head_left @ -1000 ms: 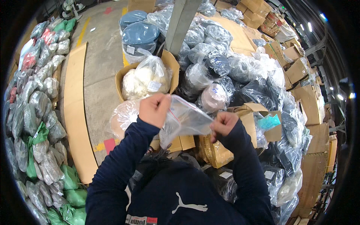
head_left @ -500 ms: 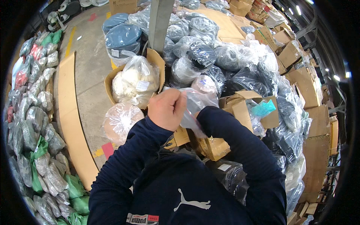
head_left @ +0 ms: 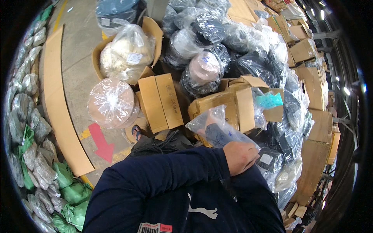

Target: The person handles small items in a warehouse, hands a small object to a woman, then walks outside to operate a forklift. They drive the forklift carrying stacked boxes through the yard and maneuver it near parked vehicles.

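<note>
My left hand (head_left: 241,157) reaches across in front of me, closed on the gathered lower edge of a clear plastic bag (head_left: 237,136) with blue marking. Inside that bag is my right hand (head_left: 213,123), seen only dimly through the film, so how its fingers lie is unclear. The left hand grips the bag around the right forearm, whose dark sleeve comes up from the lower right. Just beyond the bag stands an opened brown carton (head_left: 217,104). To its left sits a closed tan carton (head_left: 160,103).
A round pinkish bundle in clear plastic (head_left: 111,103) lies at left, below a carton with a white bagged bundle (head_left: 126,54). Wrapped dark bundles (head_left: 252,72) pile up behind. A cardboard strip (head_left: 66,108) lies on the floor near bagged goods (head_left: 33,112). A metal post (head_left: 157,9) stands at the back.
My left hand has moved right and nearer my body, drawing the bag down over my right hand and forearm. The view has shifted, showing more cartons and a red floor arrow.
</note>
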A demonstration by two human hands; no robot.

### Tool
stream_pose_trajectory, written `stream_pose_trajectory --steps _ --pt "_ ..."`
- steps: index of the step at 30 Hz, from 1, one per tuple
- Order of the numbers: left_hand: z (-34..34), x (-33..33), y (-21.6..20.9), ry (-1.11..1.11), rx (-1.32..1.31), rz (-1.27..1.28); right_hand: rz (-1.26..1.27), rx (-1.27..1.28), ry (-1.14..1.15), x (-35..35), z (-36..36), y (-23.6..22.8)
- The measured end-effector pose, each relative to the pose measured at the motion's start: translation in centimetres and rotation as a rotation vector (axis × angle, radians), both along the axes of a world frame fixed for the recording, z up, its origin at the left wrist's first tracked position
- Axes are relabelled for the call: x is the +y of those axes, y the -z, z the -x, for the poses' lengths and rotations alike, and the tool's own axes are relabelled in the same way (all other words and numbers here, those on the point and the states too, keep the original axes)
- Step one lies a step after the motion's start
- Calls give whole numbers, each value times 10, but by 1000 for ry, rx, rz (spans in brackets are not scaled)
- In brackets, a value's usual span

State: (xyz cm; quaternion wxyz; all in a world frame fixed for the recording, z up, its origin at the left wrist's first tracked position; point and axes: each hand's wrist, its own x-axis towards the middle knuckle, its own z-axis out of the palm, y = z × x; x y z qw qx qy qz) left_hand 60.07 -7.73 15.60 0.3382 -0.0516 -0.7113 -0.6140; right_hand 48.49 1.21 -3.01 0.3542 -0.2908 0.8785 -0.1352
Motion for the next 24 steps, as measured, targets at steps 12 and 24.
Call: stream_pose_trajectory --steps 12,24 --pt "78 53 42 287 -259 88 168 -51 414 72 25 51" --pt "183 60 123 162 -481 247 227 -394 442 56 157 68"
